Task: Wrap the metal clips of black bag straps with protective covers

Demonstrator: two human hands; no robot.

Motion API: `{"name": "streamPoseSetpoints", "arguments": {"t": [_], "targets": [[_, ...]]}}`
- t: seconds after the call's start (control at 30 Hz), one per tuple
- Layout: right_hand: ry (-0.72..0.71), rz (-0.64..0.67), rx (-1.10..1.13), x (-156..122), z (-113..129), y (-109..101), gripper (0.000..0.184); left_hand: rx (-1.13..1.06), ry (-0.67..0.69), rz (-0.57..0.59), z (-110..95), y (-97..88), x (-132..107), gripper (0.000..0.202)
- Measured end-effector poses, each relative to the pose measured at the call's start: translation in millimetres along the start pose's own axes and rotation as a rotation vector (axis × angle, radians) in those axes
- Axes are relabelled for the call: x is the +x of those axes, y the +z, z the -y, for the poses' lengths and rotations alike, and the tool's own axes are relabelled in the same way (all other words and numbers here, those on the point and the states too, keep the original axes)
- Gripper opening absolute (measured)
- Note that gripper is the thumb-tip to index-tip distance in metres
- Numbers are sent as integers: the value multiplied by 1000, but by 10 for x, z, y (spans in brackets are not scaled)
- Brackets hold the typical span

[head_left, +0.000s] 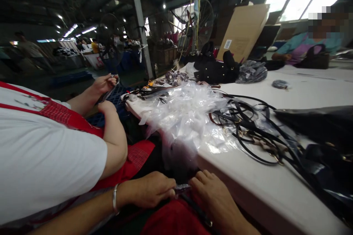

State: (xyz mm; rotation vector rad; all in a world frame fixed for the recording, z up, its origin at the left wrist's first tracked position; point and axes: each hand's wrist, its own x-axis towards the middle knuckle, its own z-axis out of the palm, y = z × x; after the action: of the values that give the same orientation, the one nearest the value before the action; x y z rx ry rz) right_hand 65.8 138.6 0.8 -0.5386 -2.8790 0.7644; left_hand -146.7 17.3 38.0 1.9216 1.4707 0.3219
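Low in the head view, my left hand (154,190), with a silver bangle at the wrist, pinches one end of a small clear plastic bag (182,188). My right hand (210,192) is closed at the bag's other end, its fingertips curled down. Below the bag, a dark strap (195,208) with a small metal fitting runs down beside my right hand, over red cloth (173,218). Whether the strap is partly inside the bag, I cannot tell. Just beyond my hands, a heap of clear plastic bags (187,110) spills over the table's edge.
On the white table (275,194) lie black straps (245,128) with metal links, dark bags (322,125) and a wrapped coil (280,84). At left, a co-worker in a white sleeve (55,165) handles something small. Another person (306,49) sits across, near a cardboard box (242,31).
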Motion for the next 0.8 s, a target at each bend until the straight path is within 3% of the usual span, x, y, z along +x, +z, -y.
{"name": "streamPoseSetpoints", "arguments": {"t": [0.1, 0.2, 0.27, 0.33, 0.43, 0.6, 0.7, 0.8], "targets": [[13, -48, 272, 171, 9, -17, 14, -175, -23, 59, -145, -172, -89, 30], [11, 71, 920, 271, 81, -13, 16, -515, -118, 85, -228, -317, -170, 42], [35, 153, 1265, 286, 158, -41, 23, -765, -186, 33, -243, -380, -224, 44], [96, 114, 1375, 277, 225, -91, 29, -959, -238, -57, -249, -403, -268, 42], [55, -52, 1106, 262, 261, -140, 36, -1162, -252, -155, -286, -379, -285, 37], [-249, -262, 572, 235, 305, -43, 45, -1454, -138, -307, -473, -397, -174, 31], [-300, -445, 385, 227, 396, 49, 49, -1596, -130, -331, -577, -454, -68, 29], [-245, -594, 317, 258, 458, 132, 53, -1696, -108, -384, -604, -452, 60, 28]]}}
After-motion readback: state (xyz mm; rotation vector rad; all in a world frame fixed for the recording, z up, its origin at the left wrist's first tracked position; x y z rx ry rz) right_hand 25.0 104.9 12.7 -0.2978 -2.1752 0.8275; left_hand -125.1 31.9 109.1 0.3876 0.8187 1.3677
